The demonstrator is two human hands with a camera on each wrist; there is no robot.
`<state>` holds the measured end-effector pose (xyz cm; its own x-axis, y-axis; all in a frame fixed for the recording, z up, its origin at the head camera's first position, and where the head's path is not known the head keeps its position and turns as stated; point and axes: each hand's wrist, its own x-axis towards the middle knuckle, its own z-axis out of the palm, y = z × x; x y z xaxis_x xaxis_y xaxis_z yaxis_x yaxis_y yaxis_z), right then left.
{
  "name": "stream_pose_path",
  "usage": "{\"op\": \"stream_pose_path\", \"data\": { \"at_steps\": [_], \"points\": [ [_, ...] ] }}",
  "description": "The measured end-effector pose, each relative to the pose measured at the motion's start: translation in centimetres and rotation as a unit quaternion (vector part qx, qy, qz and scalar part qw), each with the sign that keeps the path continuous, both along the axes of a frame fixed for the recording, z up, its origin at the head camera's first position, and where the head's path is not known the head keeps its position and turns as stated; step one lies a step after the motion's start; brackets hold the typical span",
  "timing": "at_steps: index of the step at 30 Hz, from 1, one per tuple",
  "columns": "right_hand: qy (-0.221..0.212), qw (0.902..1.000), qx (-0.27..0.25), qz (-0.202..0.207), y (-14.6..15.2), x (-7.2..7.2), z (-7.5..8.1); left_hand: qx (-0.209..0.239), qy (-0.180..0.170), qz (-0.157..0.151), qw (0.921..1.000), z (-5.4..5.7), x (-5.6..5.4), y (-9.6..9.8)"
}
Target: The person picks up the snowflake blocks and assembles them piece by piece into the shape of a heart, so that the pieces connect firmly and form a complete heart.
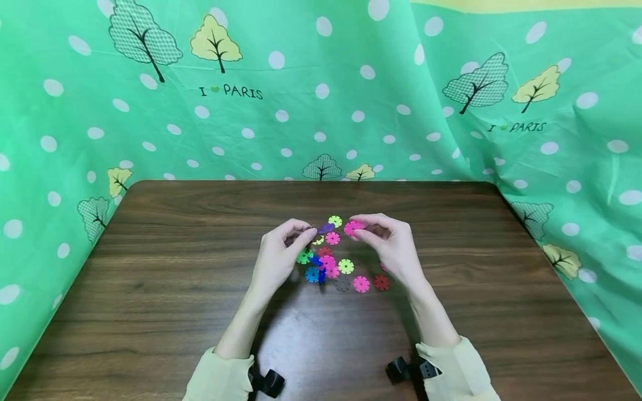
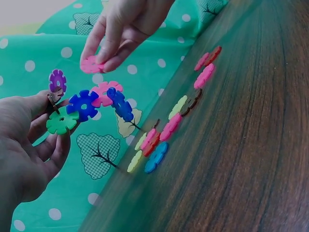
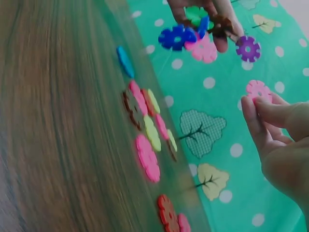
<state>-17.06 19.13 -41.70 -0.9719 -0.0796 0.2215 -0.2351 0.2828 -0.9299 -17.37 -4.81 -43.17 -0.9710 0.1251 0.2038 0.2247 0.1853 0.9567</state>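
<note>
My left hand [image 1: 281, 256] grips a cluster of interlocking plastic flower discs, held above the wooden table. In the left wrist view the cluster shows a green disc [image 2: 63, 121] at the fingers, a blue disc [image 2: 76, 109], a pink disc [image 2: 102, 96], a second blue disc [image 2: 120, 105] and a purple disc [image 2: 57, 81] on top. A brown disc [image 3: 221, 26] of the cluster shows in the right wrist view, partly hidden by fingers. To the right, my right hand [image 1: 393, 245] pinches a single pink disc [image 1: 353, 228] between thumb and fingers, apart from the cluster.
Several loose discs lie on the wooden table [image 1: 451, 234] below the hands. Among them are a light blue one [image 1: 312, 274], a yellow-green one [image 1: 345, 267], a pink one [image 1: 361, 284] and a red one [image 1: 381, 282]. A green dotted curtain [image 1: 301, 67] hangs behind the table.
</note>
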Motion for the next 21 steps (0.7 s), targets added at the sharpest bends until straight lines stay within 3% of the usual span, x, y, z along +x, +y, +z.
{"op": "stream_pose_path", "data": {
  "at_steps": [9, 21],
  "points": [
    [-0.007, 0.9957, -0.092, 0.003, -0.8, 0.5, 0.2, -0.004, 0.032, 0.003, 0.9995, 0.0, 0.0, 0.3],
    [-0.032, 0.9849, -0.169, 0.018, -2.0, 0.5, -0.7, -0.007, 0.022, 0.011, 0.9997, -0.6, 0.0, 0.4]
  ]
}}
